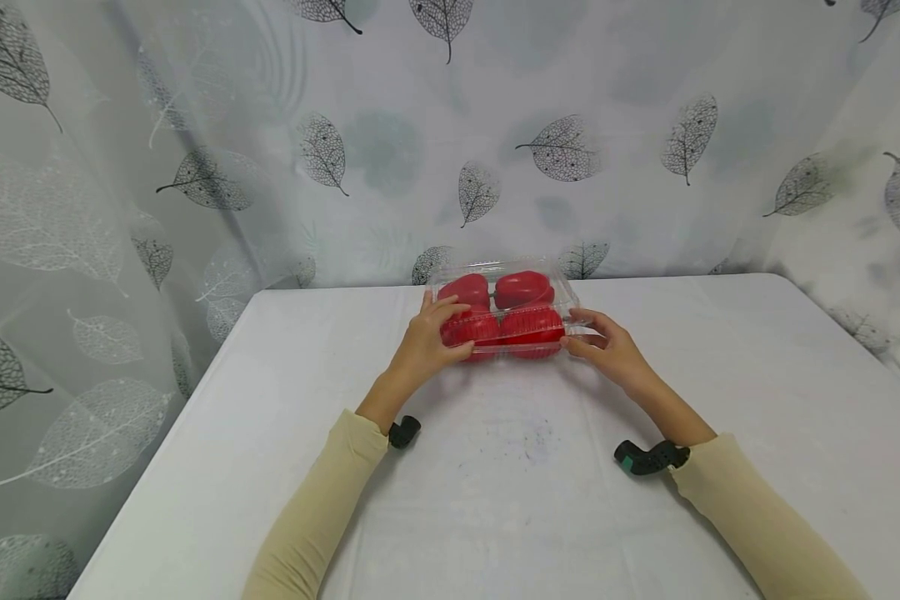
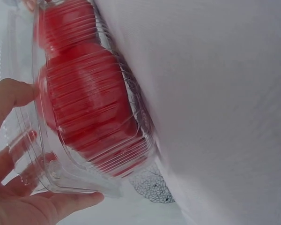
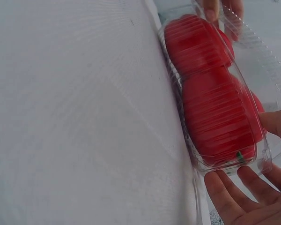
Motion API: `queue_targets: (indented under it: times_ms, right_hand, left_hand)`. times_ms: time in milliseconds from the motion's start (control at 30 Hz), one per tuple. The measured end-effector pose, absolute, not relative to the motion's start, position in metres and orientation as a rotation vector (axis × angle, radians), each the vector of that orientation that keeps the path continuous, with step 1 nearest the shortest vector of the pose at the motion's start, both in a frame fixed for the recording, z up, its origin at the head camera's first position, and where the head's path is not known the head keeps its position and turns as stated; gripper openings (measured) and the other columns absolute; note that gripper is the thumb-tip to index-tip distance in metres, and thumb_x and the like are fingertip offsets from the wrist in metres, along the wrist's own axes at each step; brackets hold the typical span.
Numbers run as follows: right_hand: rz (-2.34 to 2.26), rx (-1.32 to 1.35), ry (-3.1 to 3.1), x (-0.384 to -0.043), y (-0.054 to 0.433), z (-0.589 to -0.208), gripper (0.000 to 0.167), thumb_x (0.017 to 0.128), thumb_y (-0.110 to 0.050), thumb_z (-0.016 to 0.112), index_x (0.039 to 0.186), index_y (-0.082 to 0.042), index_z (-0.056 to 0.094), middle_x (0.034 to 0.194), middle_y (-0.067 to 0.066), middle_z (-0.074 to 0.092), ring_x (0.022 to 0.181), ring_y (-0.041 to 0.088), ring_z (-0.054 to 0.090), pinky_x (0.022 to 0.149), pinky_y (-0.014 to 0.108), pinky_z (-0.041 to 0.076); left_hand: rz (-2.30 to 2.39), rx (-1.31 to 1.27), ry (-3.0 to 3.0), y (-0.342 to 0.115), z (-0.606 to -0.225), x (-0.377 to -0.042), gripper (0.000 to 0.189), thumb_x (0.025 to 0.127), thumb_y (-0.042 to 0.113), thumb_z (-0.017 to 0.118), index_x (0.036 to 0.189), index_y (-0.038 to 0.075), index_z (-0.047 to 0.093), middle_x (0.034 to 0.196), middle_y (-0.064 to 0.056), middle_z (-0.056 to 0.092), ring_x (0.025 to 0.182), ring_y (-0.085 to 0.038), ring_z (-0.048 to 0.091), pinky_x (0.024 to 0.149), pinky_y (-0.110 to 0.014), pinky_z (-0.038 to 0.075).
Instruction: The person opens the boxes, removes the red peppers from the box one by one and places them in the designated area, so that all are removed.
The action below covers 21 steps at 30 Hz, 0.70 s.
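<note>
Working left to right: the left hand point(image 1: 432, 332) was just left of the upper middle of the frame, wrapped around the near left corner of the clear container point(image 1: 499, 350), thumb at the front rim and fingers around the end. Solid hold, and spreading it around a corner looked smart to me, since thin plastic like that probably flexes if you squeeze one spot. The container itself was in the upper middle of the frame, near the far edge of the white counter point(image 1: 495, 483), with red peppers point(image 1: 521, 287) (four that I could make out) inside. The right wrist view showed the lid point(image 3: 267, 54) with its toothed edge standing off the tray's rim, so it didn't look seated; couldn't tell if it was going up or down. Either way, imo the trick was to keep the base flat and work both front corners evenly, because lifting one side could've twisted the lid or rolled the peppers. Over on the right side of the container, the right hand point(image 1: 613, 350) had the other near corner, thumb at the rim, fingers around the end. Light pressure was plenty there, I'd say.
</note>
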State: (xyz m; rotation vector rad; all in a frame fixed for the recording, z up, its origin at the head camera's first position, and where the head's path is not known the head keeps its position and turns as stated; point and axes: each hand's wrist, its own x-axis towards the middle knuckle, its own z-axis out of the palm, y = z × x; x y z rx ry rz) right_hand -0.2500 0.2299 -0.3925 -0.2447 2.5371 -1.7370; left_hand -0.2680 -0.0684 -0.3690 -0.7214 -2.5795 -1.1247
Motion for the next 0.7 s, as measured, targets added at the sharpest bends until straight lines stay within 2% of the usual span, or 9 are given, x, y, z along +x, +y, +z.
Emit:
queue_targets:
  times_ms: [367, 600, 700]
  right_hand:
    - [-1.728, -0.244, 2.536, -0.2497, 0.2317, -0.3927, 0.067, 0.096, -0.027, 0.064, 0.15, -0.006, 0.031, 0.15, 0.022, 0.036, 0.127, 0.04, 0.05, 0.094, 0.041, 0.049]
    - [-1.736, -0.263, 2.527, -0.2521, 0.2345, -0.3971, 0.066, 0.095, -0.028, 0.065, 0.149, -0.008, 0.033, 0.15, 0.02, 0.037, 0.119, 0.034, 0.055, 0.09, 0.034, 0.054]
    - [-1.75, -0.266, 2.513, -0.2516, 0.2351, -0.3969, 0.066, 0.095, -0.027, 0.065, 0.15, -0.008, 0.033, 0.151, 0.02, 0.036, 0.12, 0.036, 0.055, 0.09, 0.037, 0.053]
  left_hand:
    - [-1.125, -0.739, -2.584, -0.0685, -0.3671, -0.2669, 0.052, 0.079, 0.001, 0.07, 0.13, 0.003, 0.06, 0.143, -0.019, 0.05, 0.141, -0.054, 0.02, 0.106, -0.058, 0.035]
    - [-1.125, -0.754, -2.559, -0.0683, -0.3661, -0.2665, 0.053, 0.077, -0.004, 0.068, 0.129, 0.0, 0.06, 0.141, -0.02, 0.052, 0.135, -0.036, 0.044, 0.117, -0.047, 0.02]
    - [-1.113, -0.752, -2.553, -0.069, -0.3662, -0.2668, 0.051, 0.077, -0.003, 0.068, 0.128, 0.0, 0.06, 0.139, -0.019, 0.054, 0.132, -0.034, 0.048, 0.117, -0.044, 0.023]
